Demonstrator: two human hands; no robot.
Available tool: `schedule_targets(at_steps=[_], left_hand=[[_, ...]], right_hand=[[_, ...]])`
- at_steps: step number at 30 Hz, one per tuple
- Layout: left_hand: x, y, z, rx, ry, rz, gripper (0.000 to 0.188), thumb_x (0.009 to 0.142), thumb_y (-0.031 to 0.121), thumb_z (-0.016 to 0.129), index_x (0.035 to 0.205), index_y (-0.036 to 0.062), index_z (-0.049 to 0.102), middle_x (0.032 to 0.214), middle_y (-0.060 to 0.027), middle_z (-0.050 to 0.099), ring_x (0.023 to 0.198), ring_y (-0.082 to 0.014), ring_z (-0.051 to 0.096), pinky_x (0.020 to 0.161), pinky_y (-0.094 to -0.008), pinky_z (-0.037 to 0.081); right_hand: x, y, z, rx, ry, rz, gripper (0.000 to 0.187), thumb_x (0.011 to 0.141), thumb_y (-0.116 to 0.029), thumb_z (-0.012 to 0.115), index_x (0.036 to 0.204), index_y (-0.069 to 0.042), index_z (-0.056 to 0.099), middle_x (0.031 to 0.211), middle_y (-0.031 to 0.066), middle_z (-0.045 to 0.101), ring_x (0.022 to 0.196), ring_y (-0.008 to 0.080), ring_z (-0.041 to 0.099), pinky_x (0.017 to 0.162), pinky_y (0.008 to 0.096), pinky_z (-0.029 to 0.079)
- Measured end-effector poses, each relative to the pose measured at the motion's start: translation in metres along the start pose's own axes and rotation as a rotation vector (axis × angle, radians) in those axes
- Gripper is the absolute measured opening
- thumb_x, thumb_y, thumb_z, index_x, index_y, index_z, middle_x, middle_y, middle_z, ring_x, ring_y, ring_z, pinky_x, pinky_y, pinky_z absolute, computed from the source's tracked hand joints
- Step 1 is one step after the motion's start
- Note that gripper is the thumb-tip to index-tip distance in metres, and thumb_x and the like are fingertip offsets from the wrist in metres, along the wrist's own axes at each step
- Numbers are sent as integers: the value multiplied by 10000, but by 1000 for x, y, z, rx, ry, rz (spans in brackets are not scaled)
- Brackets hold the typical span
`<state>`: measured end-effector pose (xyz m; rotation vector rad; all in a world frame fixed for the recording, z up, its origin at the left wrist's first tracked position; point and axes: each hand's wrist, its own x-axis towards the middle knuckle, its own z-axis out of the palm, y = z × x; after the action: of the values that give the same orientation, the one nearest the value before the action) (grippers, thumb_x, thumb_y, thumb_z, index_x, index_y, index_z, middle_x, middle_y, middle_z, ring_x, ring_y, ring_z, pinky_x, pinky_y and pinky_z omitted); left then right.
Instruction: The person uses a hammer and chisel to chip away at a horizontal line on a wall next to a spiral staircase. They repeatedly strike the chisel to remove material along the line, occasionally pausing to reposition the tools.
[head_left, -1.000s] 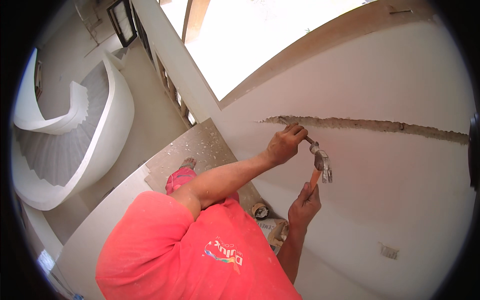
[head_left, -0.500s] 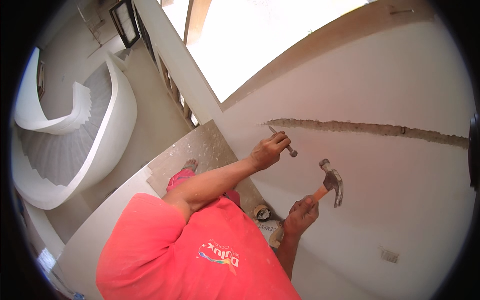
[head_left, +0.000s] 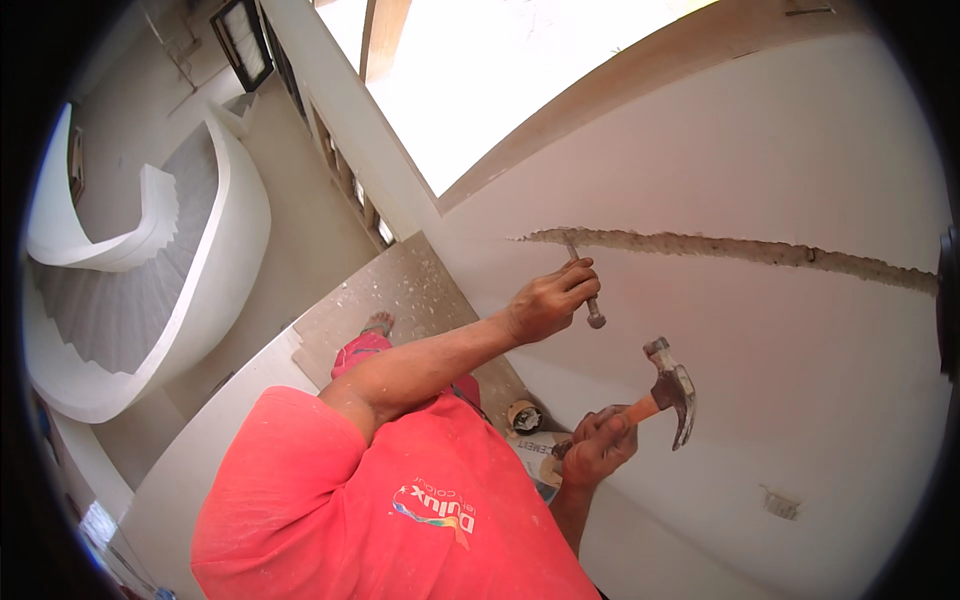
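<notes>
My left hand (head_left: 548,302) is closed around a metal chisel (head_left: 595,312). The chisel's tip touches the lower edge of a long rough groove (head_left: 700,245) cut in the pale wall, near the groove's left end. Lower and to the right, my right hand (head_left: 600,448) grips a claw hammer (head_left: 672,388) by its orange handle. The hammer head stands off the wall side of my hand, apart from the chisel, its claw curving downward.
A spattered board (head_left: 400,285) lies under my bare foot (head_left: 379,323). Beside my body stand an open container (head_left: 524,417) and a printed sack (head_left: 540,450). A bright opening (head_left: 480,80) lies above the groove. At left, a white curved staircase (head_left: 245,215) drops away below. A small wall box (head_left: 780,504) sits lower right.
The chisel has shifted right along the groove and turned more upright. The hammer has tilted and dropped slightly, its head swinging a little away from the chisel.
</notes>
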<state>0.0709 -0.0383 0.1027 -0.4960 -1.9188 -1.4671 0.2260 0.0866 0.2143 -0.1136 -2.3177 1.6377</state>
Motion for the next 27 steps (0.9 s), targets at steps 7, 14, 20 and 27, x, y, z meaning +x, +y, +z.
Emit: schedule_targets(at_steps=[7,14,20,27], left_hand=[[7,-6,7,-5,25,-40,355,697,-146,628,1010,21,604,1033,-119,642,1061,-329,685,759,-389,609],[-5,-22,9,-18,12,-1,348,690,-133,640,996,27,605,1016,-120,632,1064,-334,686,767,-397,615],[-8,-21,7,-43,-7,-24,366,679,-159,625,990,34,604,1010,-112,631,1077,-348,683,841,-394,622],[-9,-27,9,-34,5,-40,342,694,-148,644,985,29,609,1020,-113,636,1041,-344,694,810,-394,619]], right_hand=[[8,2,-2,-87,54,-223,401,1048,-353,553,948,35,540,613,16,433,457,81,381,429,264,311],[7,8,-1,-567,-85,-72,339,1012,-115,531,1289,71,586,673,118,540,540,176,460,527,323,418],[12,33,13,-622,-119,-156,135,994,-87,567,912,16,540,711,159,538,550,199,486,511,331,405],[0,62,-19,-248,-94,-114,217,1027,-157,527,935,34,575,657,78,495,548,133,458,502,297,358]])
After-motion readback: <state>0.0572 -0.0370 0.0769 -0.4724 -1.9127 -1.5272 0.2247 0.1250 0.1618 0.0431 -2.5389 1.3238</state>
